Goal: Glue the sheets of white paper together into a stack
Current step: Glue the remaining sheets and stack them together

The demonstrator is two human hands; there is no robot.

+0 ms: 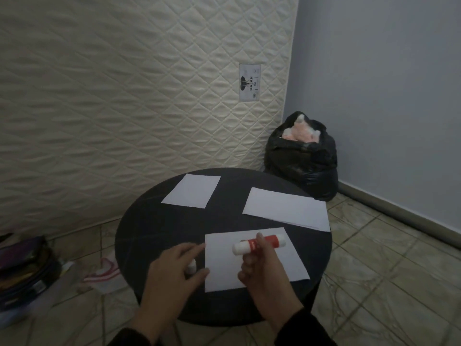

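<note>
Three white paper sheets lie apart on a round black table (149,231): one at the far left (191,191), a small pile at the far right (287,208), one nearest me (224,260). My right hand (262,270) holds a red and white glue stick (259,243) sideways over the near sheet. My left hand (172,268) hovers at that sheet's left edge, fingers apart. A small white cap (191,267) sits on the table under its fingers; whether the hand touches it I cannot tell.
A quilted mattress (124,96) leans against the wall behind the table. A black plastic bag (301,158) with something pink inside stands in the corner. Bags and clutter (27,270) lie on the tiled floor at left.
</note>
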